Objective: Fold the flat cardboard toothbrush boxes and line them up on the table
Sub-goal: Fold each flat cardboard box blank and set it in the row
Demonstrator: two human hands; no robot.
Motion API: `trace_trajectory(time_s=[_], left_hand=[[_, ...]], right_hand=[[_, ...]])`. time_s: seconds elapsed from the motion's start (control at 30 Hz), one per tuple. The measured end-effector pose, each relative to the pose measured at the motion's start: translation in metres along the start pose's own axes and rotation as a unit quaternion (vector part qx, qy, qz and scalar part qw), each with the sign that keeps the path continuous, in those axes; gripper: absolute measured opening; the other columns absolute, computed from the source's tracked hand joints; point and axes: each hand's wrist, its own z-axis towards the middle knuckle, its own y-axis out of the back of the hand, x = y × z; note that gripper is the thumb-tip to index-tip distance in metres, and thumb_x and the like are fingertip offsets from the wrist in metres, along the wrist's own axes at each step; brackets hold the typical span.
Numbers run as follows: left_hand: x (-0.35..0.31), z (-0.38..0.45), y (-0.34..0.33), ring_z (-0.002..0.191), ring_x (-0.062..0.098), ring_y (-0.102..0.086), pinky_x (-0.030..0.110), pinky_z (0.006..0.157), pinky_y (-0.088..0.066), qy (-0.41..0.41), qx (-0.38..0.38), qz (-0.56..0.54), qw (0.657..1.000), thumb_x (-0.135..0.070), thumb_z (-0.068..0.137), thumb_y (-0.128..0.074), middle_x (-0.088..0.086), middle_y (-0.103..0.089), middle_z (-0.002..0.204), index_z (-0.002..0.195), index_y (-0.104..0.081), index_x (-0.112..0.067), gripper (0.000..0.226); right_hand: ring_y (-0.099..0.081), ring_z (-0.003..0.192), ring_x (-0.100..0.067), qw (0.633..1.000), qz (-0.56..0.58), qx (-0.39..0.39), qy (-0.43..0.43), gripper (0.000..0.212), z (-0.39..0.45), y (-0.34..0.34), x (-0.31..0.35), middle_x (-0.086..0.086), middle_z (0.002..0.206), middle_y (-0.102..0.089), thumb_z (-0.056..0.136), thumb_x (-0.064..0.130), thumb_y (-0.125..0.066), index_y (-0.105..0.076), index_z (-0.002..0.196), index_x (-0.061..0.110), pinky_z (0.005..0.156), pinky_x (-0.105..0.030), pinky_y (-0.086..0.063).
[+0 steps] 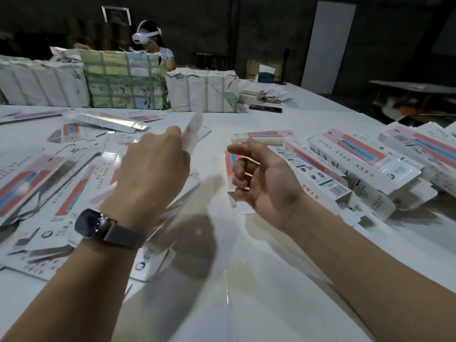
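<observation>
Clearly much work is left: many flat boxes [56, 183] lie scattered on the left of the table [271, 280], while folded boxes [365, 156] sit in a rough row on the right. The left hand [153, 169] holds a blurred flat box [193, 134] above the pile, and the right hand [261, 181] hangs loosely curled, holding nothing. Between pile and row the table gives room to work, though its right edge lies close behind the row.

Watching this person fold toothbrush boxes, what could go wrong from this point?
The left hand grips a blurred flat box only by its edge, so it might slip or crease. The folded boxes on the right lie overlapped rather than in a neat line, so another could knock them askew. The loose flat boxes sprawl near the table's near edge and could slide off.
</observation>
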Motion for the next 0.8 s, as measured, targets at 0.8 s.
trace_trajectory(time_s=[0.8], left_hand=[[-0.04,-0.024,0.008,0.086,0.024,-0.076,0.034,0.058,-0.06,0.093,0.306,-0.701,0.638,-0.061,0.098,-0.03,0.005,-0.078,0.098,0.104,-0.074,-0.037,0.05]], right_hand=[[-0.07,0.082,-0.022,0.884,-0.379,-0.078,0.262,0.059,-0.007,0.011,0.017,-0.014,0.09,-0.061,0.098,0.014,-0.051,-0.034,0.149,0.039,0.06,-0.033,-0.061]])
